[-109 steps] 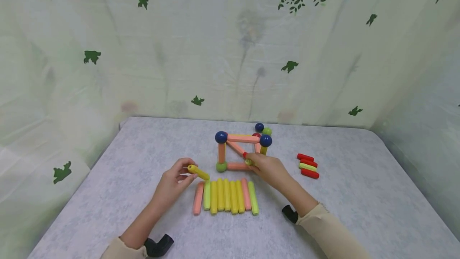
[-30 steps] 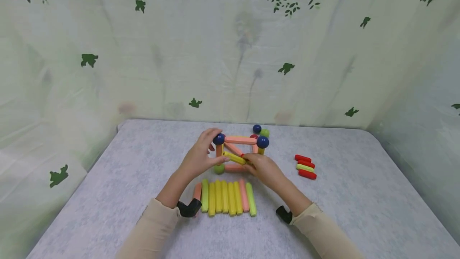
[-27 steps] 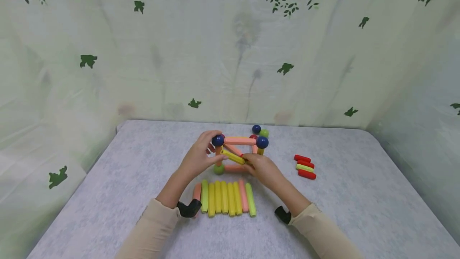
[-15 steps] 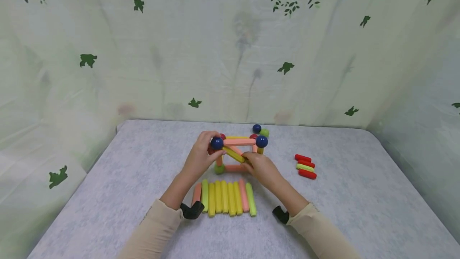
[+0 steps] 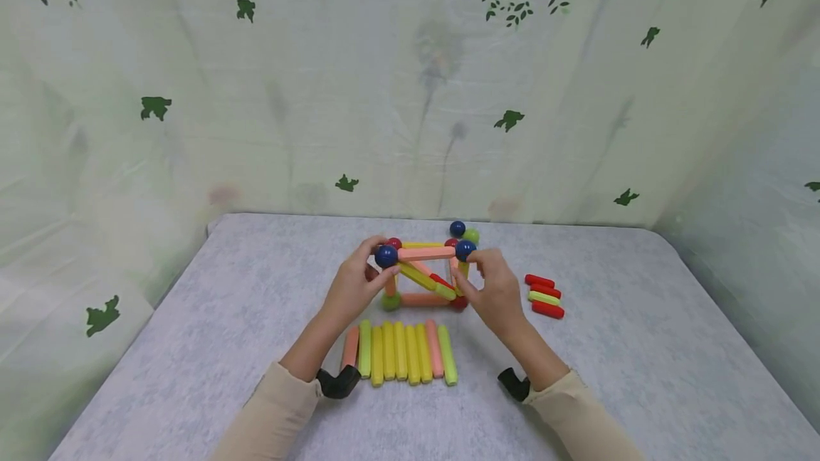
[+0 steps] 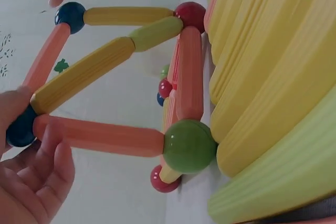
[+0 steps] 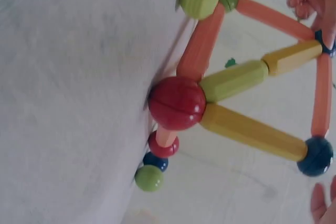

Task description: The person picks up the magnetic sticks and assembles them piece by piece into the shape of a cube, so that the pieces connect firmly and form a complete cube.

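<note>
A frame of rods and balls (image 5: pixel 428 253) stands mid-table. My left hand (image 5: pixel 379 269) pinches its near upper-left dark blue ball (image 5: pixel 386 256), seen up close in the left wrist view as the ball (image 6: pixel 20 128) between thumb and fingers. A yellow rod (image 5: pixel 416 276) and a green rod (image 5: pixel 445 292) run diagonally from that ball down to a red ball (image 5: pixel 458 302). My right hand (image 5: pixel 466 270) hovers with loosely curled fingers beside the upper-right blue ball (image 5: pixel 465 250); in the right wrist view its fingertips (image 7: pixel 321 203) stay just clear of that ball (image 7: pixel 315 156).
A row of several yellow, green and orange rods (image 5: pixel 400 351) lies in front of the frame. Short red and green rods (image 5: pixel 544 296) sit to the right. A loose blue ball (image 5: pixel 458 228) and a green ball (image 5: pixel 472 236) lie behind. A leaf-print cloth backs the grey table (image 5: pixel 224 319).
The yellow rod went from my left hand into the frame as a diagonal. My left hand shifted onto the blue ball. My right hand let go of the rod's lower end and rose.
</note>
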